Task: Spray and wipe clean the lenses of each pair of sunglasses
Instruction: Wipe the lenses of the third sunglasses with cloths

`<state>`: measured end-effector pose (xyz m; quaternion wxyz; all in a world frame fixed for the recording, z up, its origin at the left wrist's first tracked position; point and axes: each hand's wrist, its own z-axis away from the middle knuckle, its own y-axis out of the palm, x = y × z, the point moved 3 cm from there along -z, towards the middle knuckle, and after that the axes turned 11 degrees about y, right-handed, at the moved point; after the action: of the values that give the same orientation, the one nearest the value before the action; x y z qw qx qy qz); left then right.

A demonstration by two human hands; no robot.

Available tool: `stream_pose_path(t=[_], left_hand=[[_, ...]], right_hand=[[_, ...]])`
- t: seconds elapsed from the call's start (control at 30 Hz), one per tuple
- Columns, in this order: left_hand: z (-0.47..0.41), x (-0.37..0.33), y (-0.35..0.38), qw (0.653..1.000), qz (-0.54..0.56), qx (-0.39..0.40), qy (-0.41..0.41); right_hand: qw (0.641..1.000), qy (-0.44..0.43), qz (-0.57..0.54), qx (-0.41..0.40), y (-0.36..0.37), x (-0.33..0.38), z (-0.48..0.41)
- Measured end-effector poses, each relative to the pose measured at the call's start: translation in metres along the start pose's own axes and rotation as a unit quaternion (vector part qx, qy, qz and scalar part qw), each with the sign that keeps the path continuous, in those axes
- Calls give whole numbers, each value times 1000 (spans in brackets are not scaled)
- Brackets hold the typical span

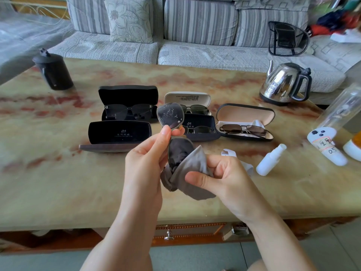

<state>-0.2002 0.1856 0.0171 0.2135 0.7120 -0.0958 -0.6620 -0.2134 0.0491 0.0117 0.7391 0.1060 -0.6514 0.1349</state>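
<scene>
My left hand (145, 153) pinches a pair of sunglasses (170, 116) at the bridge and holds it upright above the table. The upper lens carries spray droplets. My right hand (220, 177) grips a grey cloth (187, 173) folded around the lower lens. A white spray bottle (270, 159) lies on its side to the right. Several open cases sit behind: a black one with dark sunglasses (128, 112), a white one (187, 98), a dark blue one (201, 130), a beige-lined one with brown sunglasses (243, 130), and an empty black case (119, 133).
A steel kettle (283, 85) stands at the back right, a black canister (52, 72) at the back left. A clear bottle (340, 108), a white remote (326, 147) and crumpled white paper (228, 153) lie right. A striped sofa (195, 36) runs behind the marble table (78, 182).
</scene>
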Motion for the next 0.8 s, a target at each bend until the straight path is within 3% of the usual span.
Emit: stream_pose_path(t=[0.17,0.3,0.4,0.63,0.8], left_hand=[[-6,-5,-6,999,-9,22,37],[-7,-6,-5,993,-63,83,54],[-2,-3,1,983,-98,136,73],[3,0,4,958,-169,187,135],[8,2,7,935,-224,219,165]], right_hand=[[999,-33,27,-31,1,3,1],[990,-79,46,-104,-10,7,1],[990,-98,10,-98,-14,7,-2],[994,-70,-11,-89,-11,7,-5],[987,-38,-131,-85,-12,9,-5]])
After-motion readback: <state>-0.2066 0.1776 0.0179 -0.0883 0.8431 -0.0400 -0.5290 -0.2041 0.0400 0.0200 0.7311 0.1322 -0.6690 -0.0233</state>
